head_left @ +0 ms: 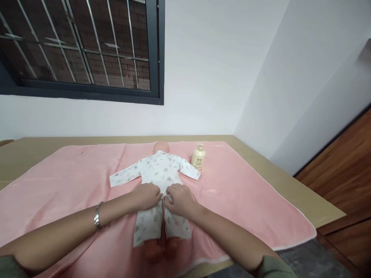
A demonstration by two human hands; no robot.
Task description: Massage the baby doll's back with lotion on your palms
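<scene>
A baby doll [161, 147] lies on a pink blanket [232, 200], dressed in a white long-sleeved romper [159, 166] with a small print. Its head points away from me, and its lower legs show below the trouser ends. Over the middle of the romper, at the top of the legs, my left hand [147, 196] is closed on the fabric. My right hand [180, 199] pinches the romper's edge right beside it, fingers bent. Between the hands a bit of white edge shows; any fastener there is too small to make out. One sleeve stretches left, the other right.
A cream pump bottle [198, 156] stands on the blanket by the doll's right-hand sleeve. The blanket covers much of a light wooden table [304, 197]. Behind are a white wall and a barred window [87, 46]; wooden furniture [344, 166] stands at the right.
</scene>
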